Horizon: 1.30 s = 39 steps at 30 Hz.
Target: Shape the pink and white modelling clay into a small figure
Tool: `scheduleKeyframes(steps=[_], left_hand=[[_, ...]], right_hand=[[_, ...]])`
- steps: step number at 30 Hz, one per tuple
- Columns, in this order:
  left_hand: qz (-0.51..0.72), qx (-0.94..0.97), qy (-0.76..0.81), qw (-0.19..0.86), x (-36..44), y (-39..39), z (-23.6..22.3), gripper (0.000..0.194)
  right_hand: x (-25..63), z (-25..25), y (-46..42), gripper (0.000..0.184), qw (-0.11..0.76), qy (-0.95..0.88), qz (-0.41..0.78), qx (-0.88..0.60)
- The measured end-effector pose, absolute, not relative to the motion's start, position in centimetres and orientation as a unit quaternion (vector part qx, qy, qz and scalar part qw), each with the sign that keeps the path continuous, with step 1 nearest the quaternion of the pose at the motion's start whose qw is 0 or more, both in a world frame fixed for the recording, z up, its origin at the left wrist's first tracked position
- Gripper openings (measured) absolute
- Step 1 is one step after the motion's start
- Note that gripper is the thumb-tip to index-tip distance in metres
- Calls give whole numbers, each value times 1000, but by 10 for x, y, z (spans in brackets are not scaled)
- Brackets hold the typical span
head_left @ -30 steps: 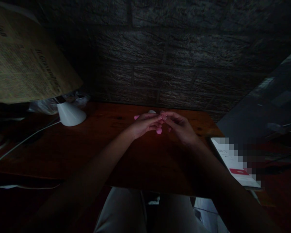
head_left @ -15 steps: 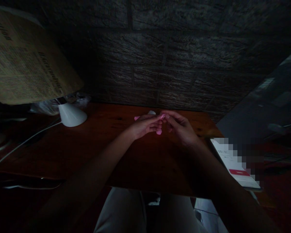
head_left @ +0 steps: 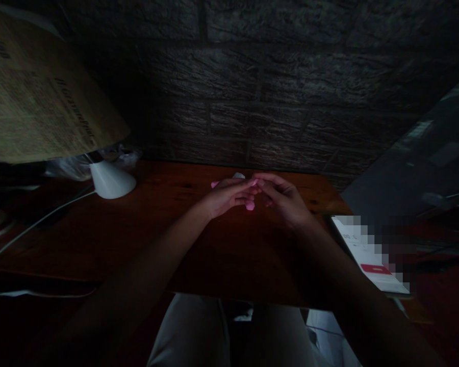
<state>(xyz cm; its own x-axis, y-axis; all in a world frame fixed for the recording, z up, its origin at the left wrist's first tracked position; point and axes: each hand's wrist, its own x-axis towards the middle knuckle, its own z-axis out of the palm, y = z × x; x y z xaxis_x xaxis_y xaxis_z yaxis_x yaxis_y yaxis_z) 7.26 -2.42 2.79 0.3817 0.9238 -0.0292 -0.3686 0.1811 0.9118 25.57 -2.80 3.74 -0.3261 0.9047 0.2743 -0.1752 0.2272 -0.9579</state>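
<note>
My left hand and my right hand meet fingertip to fingertip just above the far middle of a dark wooden table. Both have their fingers curled and pressed together around small pink pieces. One pink end and a pale bit poke out behind my left hand. The light is too dim to tell what the pieces are.
A lamp with a white cone base and a newsprint shade stands at the back left, its white cord trailing forward. A lit screen lies at the table's right edge. A dark brick wall rises behind.
</note>
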Motion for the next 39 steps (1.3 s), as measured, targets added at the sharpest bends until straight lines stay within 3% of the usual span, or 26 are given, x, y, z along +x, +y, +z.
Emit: scheduleKeyframes(steps=[15,29,39], left_hand=[[444,461,313,702,72,-24,26,43],[493,512,300,636,71,-20,21,24],[497,507,304,635,73,-21,22,26]], right_hand=[[259,34,-23,29,489,-643,491,-325],[258,32,-23,26,512,-637,473,-330],[260,32,-22,24,514,-632,473,-335]])
